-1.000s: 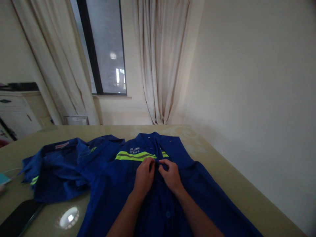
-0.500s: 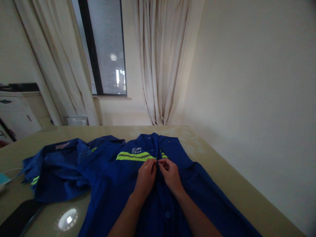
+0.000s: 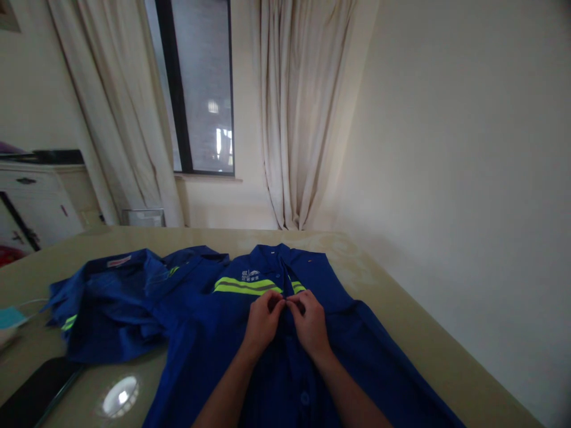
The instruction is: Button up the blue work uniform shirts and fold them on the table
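A dark blue work jacket (image 3: 205, 333) with yellow-green reflective stripes lies front side up on the table, its collar at the far end. At the middle of its front opening, just below the chest stripe, my left hand (image 3: 264, 321) pinches the front edge between thumb and fingers. My right hand (image 3: 308, 321) pinches the other side of the same edge, its fingertips almost touching the left ones. Whatever button sits between the fingertips is hidden. Lower on the front, a button (image 3: 304, 398) shows.
A second blue garment (image 3: 111, 309) lies crumpled on the left of the table (image 3: 375, 279). Nearer me on that side is a black phone-like slab (image 3: 38, 392). A light-blue item (image 3: 11, 318) lies at the left edge. A wall (image 3: 468, 208) borders the right side.
The view has shifted slightly, so everything sits a little to the right and lower. My left fingers have bent into a rounder pinch, with the thumb now showing. Both hands remain on the jacket front.
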Available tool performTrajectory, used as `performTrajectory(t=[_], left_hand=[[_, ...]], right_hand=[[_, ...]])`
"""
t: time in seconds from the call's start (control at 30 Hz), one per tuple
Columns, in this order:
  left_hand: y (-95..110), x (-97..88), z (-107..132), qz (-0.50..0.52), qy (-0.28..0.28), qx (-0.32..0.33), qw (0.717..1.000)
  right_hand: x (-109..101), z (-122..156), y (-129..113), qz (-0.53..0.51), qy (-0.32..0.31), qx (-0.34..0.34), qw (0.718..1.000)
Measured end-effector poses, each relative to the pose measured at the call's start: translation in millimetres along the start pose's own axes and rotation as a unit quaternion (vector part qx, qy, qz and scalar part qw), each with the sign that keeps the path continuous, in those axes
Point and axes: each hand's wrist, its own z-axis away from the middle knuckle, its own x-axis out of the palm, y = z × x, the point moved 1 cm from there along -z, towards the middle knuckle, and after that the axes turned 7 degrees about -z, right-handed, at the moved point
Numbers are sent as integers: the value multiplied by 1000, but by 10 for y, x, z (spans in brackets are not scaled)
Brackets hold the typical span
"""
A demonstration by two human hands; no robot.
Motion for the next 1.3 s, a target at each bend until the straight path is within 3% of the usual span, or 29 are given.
performTrajectory(t=[0.17, 0.37, 0.47, 0.6, 0.67, 0.8, 0.9, 1.03, 1.2, 1.3], left_hand=[[37, 27, 38, -92, -40, 14, 995], [163, -23, 139, -259, -58, 68, 962], [175, -49, 131, -260, -50, 59, 963], [153, -55, 116, -283, -33, 50, 957], [146, -55, 157, -296, -18, 49, 954], [123, -57, 389, -385, 9, 63, 921], [94, -58, 660, -461, -34, 76, 884], [56, -94, 1081, -487, -72, 98, 865], [-36, -175, 1494, -484, -82, 91, 866], [63, -219, 1508, -475, -103, 75, 871]], right_hand=[[16, -31, 180, -34, 18, 41, 998], [27, -88, 394, -135, -79, 170, 973], [-12, -75, 359, -119, -74, 142, 980], [-39, -18, 228, -14, -46, 34, 998], [-29, 21, 161, 49, -59, 36, 996], [-60, 142, 11, 134, -85, 92, 983], [-154, 244, -121, 177, -133, 143, 965], [-261, 267, -287, 195, -188, 178, 946], [-112, 174, -304, 264, -130, 161, 942], [55, 163, -177, 234, -99, 126, 959]])
